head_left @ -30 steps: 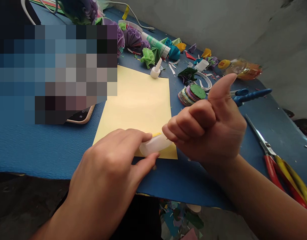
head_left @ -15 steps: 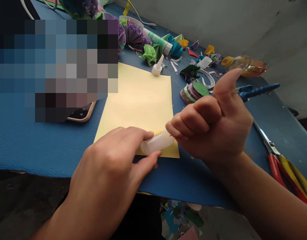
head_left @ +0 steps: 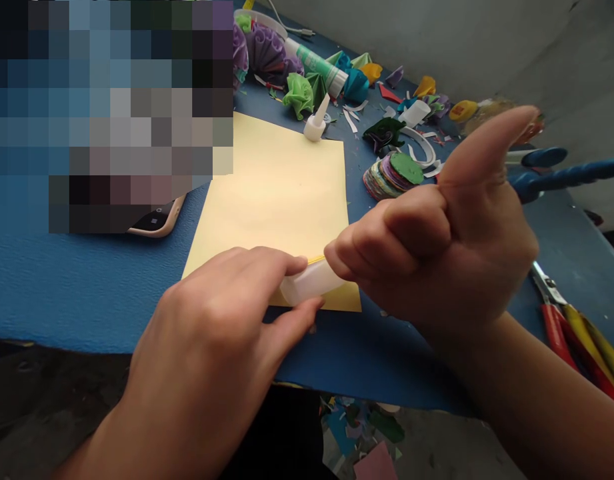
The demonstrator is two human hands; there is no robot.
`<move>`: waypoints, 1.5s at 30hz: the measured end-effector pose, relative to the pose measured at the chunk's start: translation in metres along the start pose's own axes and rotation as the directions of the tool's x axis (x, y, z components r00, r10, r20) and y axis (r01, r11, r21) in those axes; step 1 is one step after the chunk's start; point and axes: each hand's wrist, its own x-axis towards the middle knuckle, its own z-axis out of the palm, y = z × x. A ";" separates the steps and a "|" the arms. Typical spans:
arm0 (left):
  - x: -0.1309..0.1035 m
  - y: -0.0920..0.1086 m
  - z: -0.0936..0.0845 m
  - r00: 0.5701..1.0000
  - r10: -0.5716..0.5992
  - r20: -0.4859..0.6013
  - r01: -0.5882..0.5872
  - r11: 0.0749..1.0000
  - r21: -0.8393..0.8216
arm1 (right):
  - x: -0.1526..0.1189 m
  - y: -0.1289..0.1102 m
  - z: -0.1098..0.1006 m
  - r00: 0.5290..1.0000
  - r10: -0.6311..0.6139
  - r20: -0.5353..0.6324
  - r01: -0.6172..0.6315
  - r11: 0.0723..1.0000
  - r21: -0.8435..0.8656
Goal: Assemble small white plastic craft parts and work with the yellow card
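Observation:
My left hand [head_left: 221,313] grips a small translucent white bottle [head_left: 311,280] between thumb and fingers, low over the near edge of the yellow paper [head_left: 271,193]. A yellow strip shows along the bottle's top. My right hand [head_left: 427,233] is a fist with its thumb raised, its little-finger side against the bottle's right end, which it hides. Behind its thumb a blue-handled tool [head_left: 571,177] sticks out; it looks held in the fist, and its lower part is hidden. A white nozzle cap [head_left: 315,123] stands upright at the paper's far edge.
Red-and-yellow-handled scissors [head_left: 567,327] lie at the right. Stacked paper discs [head_left: 391,175], a glue stick [head_left: 317,67], paper flowers [head_left: 271,53] and a clear bottle [head_left: 487,117] are farther back. A phone [head_left: 159,223] lies left, beside a blurred area. Scraps [head_left: 361,433] litter the floor.
My right fist has shifted a little right, with its thumb higher, and the blue-handled tool has swung right with it. My left hand keeps its hold on the bottle.

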 end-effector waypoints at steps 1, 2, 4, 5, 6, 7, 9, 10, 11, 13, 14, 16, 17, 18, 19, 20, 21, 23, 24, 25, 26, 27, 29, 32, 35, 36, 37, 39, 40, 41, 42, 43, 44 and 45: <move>0.000 0.000 0.000 1.000 0.000 -0.003 0.000 1.000 -0.002 | -0.001 0.000 0.001 1.000 -0.020 -0.016 0.020 1.000 -0.023; 0.000 0.000 0.000 1.000 -0.002 -0.003 0.002 1.000 -0.003 | -0.001 0.001 0.001 0.999 -0.031 -0.030 0.029 0.999 -0.044; 0.000 0.000 0.000 1.000 -0.008 -0.005 0.008 1.000 -0.001 | -0.003 0.001 0.002 0.999 -0.023 -0.040 0.020 0.996 -0.083; 0.000 0.000 0.001 1.000 -0.009 -0.007 0.009 1.000 0.003 | -0.003 0.001 0.003 0.999 -0.015 -0.033 0.012 0.995 -0.099; 0.000 0.000 0.001 1.000 -0.008 -0.008 0.008 1.000 0.010 | -0.003 0.001 0.003 1.000 -0.004 -0.026 0.001 0.994 -0.111; -0.001 0.000 0.001 1.000 -0.008 -0.009 0.008 1.000 0.018 | -0.003 0.000 0.004 1.000 0.010 -0.030 -0.013 0.992 -0.124; -0.001 0.000 0.001 1.000 -0.008 -0.007 0.009 0.999 0.034 | -0.002 0.000 0.006 0.997 0.021 -0.073 -0.031 0.989 -0.143; -0.002 0.000 0.001 1.000 -0.010 -0.007 0.010 0.999 0.040 | -0.001 0.000 0.007 0.994 0.024 -0.107 -0.041 0.988 -0.152; -0.001 0.000 0.001 1.000 -0.011 -0.009 0.011 0.999 0.045 | -0.001 0.000 0.008 0.990 0.022 -0.141 -0.044 0.987 -0.157; -0.001 0.000 0.001 1.000 -0.008 -0.018 0.008 0.999 0.053 | 0.000 0.001 0.011 0.979 0.022 -0.204 -0.057 0.984 -0.169; 0.000 0.000 0.001 1.000 -0.007 -0.016 0.008 0.998 0.056 | 0.000 0.001 0.012 0.972 0.021 -0.233 -0.063 0.983 -0.171; 0.001 0.001 0.000 1.000 -0.009 -0.009 0.009 0.998 0.059 | 0.000 0.002 0.013 0.960 0.033 -0.279 -0.081 0.984 -0.160; 0.002 0.001 0.000 1.000 -0.009 -0.001 0.010 0.998 0.058 | 0.001 0.003 0.014 0.956 0.037 -0.290 -0.083 0.985 -0.148; 0.002 0.001 -0.001 1.000 -0.012 0.009 0.012 0.998 0.054 | 0.001 0.003 0.014 0.955 0.037 -0.295 -0.079 0.988 -0.132; 0.003 0.001 -0.001 1.000 -0.011 0.016 0.010 0.999 0.045 | 0.002 0.004 0.014 0.956 0.027 -0.293 -0.063 0.992 -0.112; 0.003 0.001 -0.001 1.000 -0.011 0.021 0.010 0.999 0.034 | 0.002 0.004 0.014 0.956 0.018 -0.294 -0.048 0.995 -0.093; 0.004 0.001 -0.001 1.000 -0.012 0.027 0.012 1.000 0.022 | 0.003 0.004 0.013 0.953 0.013 -0.302 -0.038 0.996 -0.079; 0.004 0.001 -0.001 0.999 -0.022 0.034 0.022 1.000 0.010 | 0.004 0.004 0.009 0.950 0.024 -0.313 -0.044 0.997 -0.056; 0.004 0.001 -0.001 0.999 -0.030 0.036 0.029 1.000 0.009 | 0.004 0.004 0.005 0.953 0.040 -0.300 -0.054 0.998 -0.039; 0.004 0.001 -0.001 0.999 -0.038 0.039 0.037 0.999 0.008 | 0.004 0.003 0.001 0.961 0.053 -0.271 -0.060 0.998 -0.016; 0.004 0.001 -0.002 0.998 -0.046 0.043 0.046 0.999 0.004 | 0.004 0.001 -0.003 0.968 0.066 -0.240 -0.065 0.998 0.012; 0.004 0.002 -0.002 0.998 -0.050 0.044 0.050 0.999 -0.002 | 0.004 -0.001 -0.007 0.975 0.071 -0.212 -0.062 0.997 0.047; 0.003 0.002 -0.002 0.997 -0.060 0.039 0.061 0.998 -0.014 | 0.003 -0.006 -0.014 0.979 0.065 -0.192 -0.045 0.993 0.107; 0.002 0.002 -0.002 0.998 -0.064 0.029 0.065 0.998 -0.022 | 0.003 -0.013 -0.017 0.982 0.109 -0.157 -0.091 0.989 0.116; 0.002 0.001 -0.001 0.998 -0.056 0.024 0.056 0.998 -0.026 | 0.004 -0.014 -0.011 0.982 0.164 -0.095 -0.159 0.985 0.062; 0.001 0.001 -0.001 0.998 -0.052 0.023 0.053 0.998 -0.026 | 0.004 -0.013 -0.009 0.981 0.172 -0.092 -0.169 0.985 0.043; 0.001 0.000 -0.001 0.999 -0.048 0.018 0.048 0.999 -0.026 | 0.004 -0.012 -0.006 0.979 0.178 -0.095 -0.177 0.984 0.023; 0.001 0.000 -0.001 0.999 -0.043 0.015 0.044 0.999 -0.024 | 0.004 -0.009 -0.001 0.975 0.183 -0.123 -0.186 0.982 -0.015; 0.002 0.000 -0.001 0.999 -0.043 0.012 0.043 0.999 -0.021 | 0.004 -0.008 0.002 0.974 0.177 -0.141 -0.183 0.983 -0.029; 0.002 0.000 -0.001 0.999 -0.042 0.013 0.042 0.999 -0.015 | 0.004 -0.008 0.003 0.972 0.170 -0.160 -0.178 0.983 -0.039; 0.003 0.000 -0.001 0.999 -0.043 0.017 0.043 0.999 -0.008 | 0.005 -0.007 0.005 0.971 0.161 -0.175 -0.172 0.984 -0.048; 0.003 0.000 -0.001 0.999 -0.041 0.017 0.041 0.999 -0.003 | 0.005 -0.007 0.006 0.971 0.152 -0.186 -0.165 0.985 -0.056; 0.003 0.000 -0.001 0.999 -0.038 0.017 0.038 0.999 0.002 | 0.005 -0.007 0.007 0.970 0.145 -0.195 -0.160 0.985 -0.064; 0.003 0.001 -0.001 0.999 -0.037 0.014 0.037 0.999 0.006 | 0.005 -0.007 0.007 0.968 0.143 -0.204 -0.161 0.984 -0.073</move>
